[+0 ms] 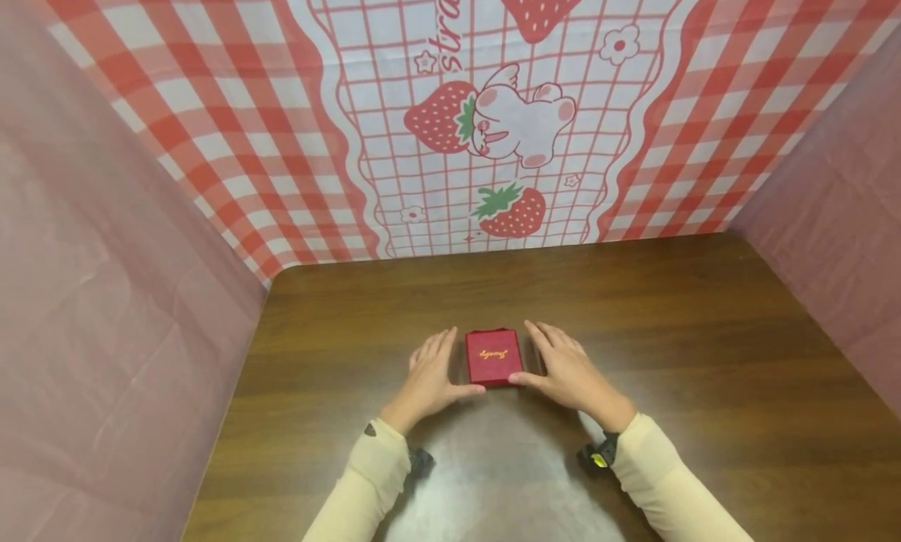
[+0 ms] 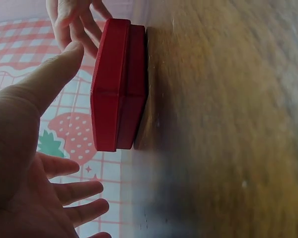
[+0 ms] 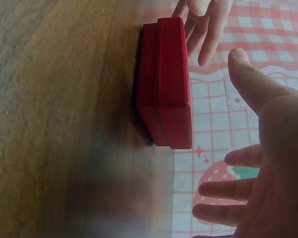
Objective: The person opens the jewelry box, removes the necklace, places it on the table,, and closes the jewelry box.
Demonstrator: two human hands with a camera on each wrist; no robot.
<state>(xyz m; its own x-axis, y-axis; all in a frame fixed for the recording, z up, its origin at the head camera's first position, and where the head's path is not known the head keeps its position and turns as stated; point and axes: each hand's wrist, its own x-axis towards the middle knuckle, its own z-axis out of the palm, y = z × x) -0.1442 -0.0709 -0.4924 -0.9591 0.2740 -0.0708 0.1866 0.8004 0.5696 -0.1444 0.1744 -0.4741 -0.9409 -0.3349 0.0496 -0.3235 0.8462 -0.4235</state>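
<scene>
A small red jewelry box [image 1: 493,357] with gold lettering on its lid lies flat on the wooden table. Its lid is closed, and the lid's edge juts out a little over the base, as the left wrist view of the box [image 2: 111,87] shows. On one side is my left hand [image 1: 431,376], fingers extended and thumb stretched toward the near edge. Opposite it, my right hand [image 1: 566,367] has its fingers spread, with the thumb by the near right corner. Both wrist views show a gap between palm and box [image 3: 166,82]; neither hand grips it.
The brown wooden table [image 1: 338,323] spreads out around the box. Behind it hangs a red-and-white checked cloth [image 1: 281,135] with strawberries. Pink cloth walls [image 1: 120,315] stand at the left and right. A dark wrist device [image 1: 598,453] is strapped at the right cuff.
</scene>
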